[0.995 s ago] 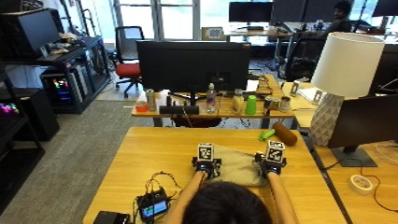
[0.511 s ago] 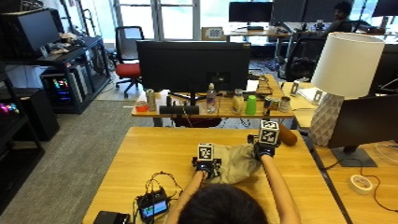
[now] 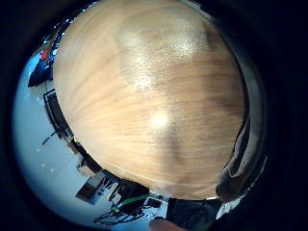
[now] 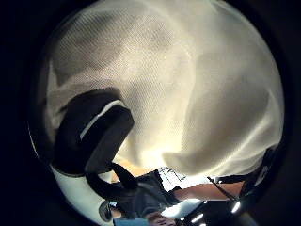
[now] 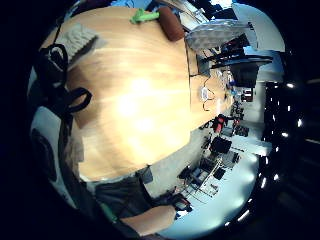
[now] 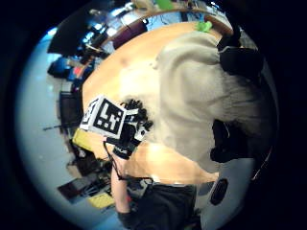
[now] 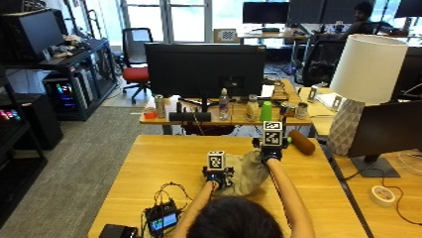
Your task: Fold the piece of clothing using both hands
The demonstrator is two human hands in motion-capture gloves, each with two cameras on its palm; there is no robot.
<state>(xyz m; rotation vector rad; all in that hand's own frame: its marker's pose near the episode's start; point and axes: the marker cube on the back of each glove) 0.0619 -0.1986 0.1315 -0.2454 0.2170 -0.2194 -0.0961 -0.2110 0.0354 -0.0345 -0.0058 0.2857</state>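
Left hand point(image 7: 217, 174) sits flat on the near-left part of the beige garment point(image 7: 246, 168) on the wooden worktop point(image 7: 165, 168), its grip holding nothing I can see. Right hand point(image 7: 271, 151) pinches the far edge, lifted. I'd keep the left planted and bring that edge over evenly so the fold lands square.

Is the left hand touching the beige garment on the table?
Touching. In the right thumb side palm view the left hand rests on the edge of the beige garment; the outside view agrees.
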